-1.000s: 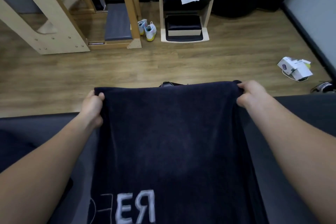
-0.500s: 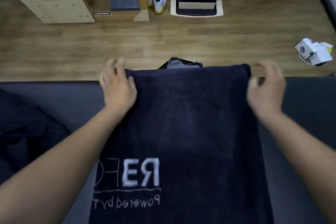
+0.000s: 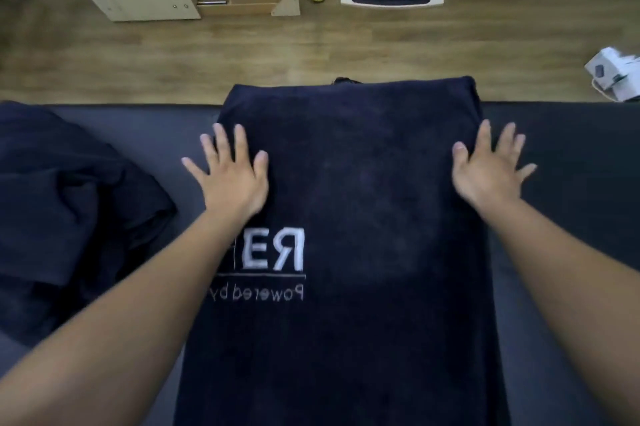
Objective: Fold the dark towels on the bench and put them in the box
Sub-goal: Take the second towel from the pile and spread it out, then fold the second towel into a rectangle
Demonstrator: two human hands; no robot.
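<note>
Left grip [image 3: 232,180] and right grip [image 3: 485,176]: both spread wide, fingers straight, palms down on the two long edges of the towel [image 3: 363,200]; neither pinches any cloth. The left grip lies at 9 o'clock of the towel's upper half, the right at 3 o'clock, and the outer fingers of each reach past the edge over the bare desk [image 3: 571,183].

The step in hand appears to be smoothing the towel flat before a fold. The next move likely calls for both grips to take matching corners and bring one end squarely over the other.

The towel is dark navy and lies lengthwise from 12 to 6 o'clock across the desk, its far end hanging over the far rim. It looks thick, flat and nearly free of creases. Pale lettering [image 3: 273,252] at its lower left reads mirror-reversed.

A rumpled heap of dark cloth [image 3: 69,218] sits at 9 o'clock. The box for the towels cannot be made out.
</note>
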